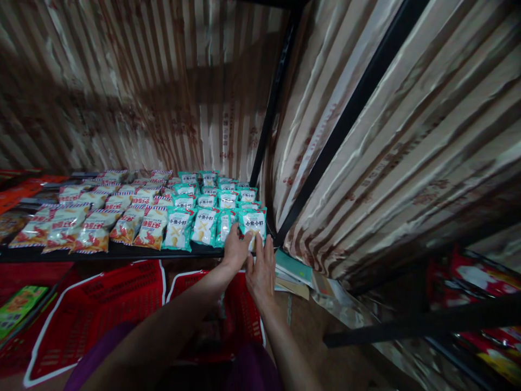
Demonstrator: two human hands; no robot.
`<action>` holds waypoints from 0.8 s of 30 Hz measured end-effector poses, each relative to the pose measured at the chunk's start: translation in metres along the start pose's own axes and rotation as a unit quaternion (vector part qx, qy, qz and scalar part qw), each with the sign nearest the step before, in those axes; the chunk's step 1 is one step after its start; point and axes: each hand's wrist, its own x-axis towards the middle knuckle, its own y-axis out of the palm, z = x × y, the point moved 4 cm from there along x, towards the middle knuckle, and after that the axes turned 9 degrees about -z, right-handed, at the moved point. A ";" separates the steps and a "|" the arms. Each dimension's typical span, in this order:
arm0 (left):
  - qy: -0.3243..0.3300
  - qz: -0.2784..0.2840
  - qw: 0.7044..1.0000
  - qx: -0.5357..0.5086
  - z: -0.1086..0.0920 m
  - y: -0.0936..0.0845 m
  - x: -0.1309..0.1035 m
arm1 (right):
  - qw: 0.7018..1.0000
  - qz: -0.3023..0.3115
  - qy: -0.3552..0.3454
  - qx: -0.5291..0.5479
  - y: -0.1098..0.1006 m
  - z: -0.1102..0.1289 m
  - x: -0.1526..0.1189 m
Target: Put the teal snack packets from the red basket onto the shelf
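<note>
At the right end of a black shelf [142, 254], both of my hands are on a teal-and-white snack packet [253, 218] in the front row. My left hand [236, 251] is closed on its lower left edge, the thumb over its front. My right hand [261, 272] rests against its lower right part, fingers stretched out and slightly apart. Beside it stand more teal packets [204, 225], in rows that run back to the curtain. Further left lie white, orange and red snack bags [150, 225].
Red baskets with white rims [109, 293] [250, 309] sit below the shelf. Black frame posts [350, 117] and a striped curtain [163, 81] bound the shelf behind and right. Papers [293, 271] lie at its right end. Red packages [480, 282] are at far right.
</note>
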 end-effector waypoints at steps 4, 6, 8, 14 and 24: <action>-0.001 -0.007 1.000 0.030 0.000 0.007 0.012 | 1.000 -0.010 -0.010 -0.010 0.015 -0.005 0.006; -0.002 -0.008 0.999 0.042 0.000 0.011 0.016 | 1.000 -0.017 -0.010 -0.010 0.020 -0.009 0.009; 0.006 -0.003 0.998 0.066 -0.001 0.014 0.018 | 1.000 -0.020 -0.010 -0.007 0.026 -0.014 0.011; 0.018 0.014 0.988 0.155 -0.003 0.020 0.017 | 1.000 -0.009 -0.027 -0.010 0.045 -0.036 0.007; 0.080 0.008 0.983 0.164 0.000 0.029 0.008 | 0.998 0.018 -0.023 -0.050 0.062 -0.053 0.013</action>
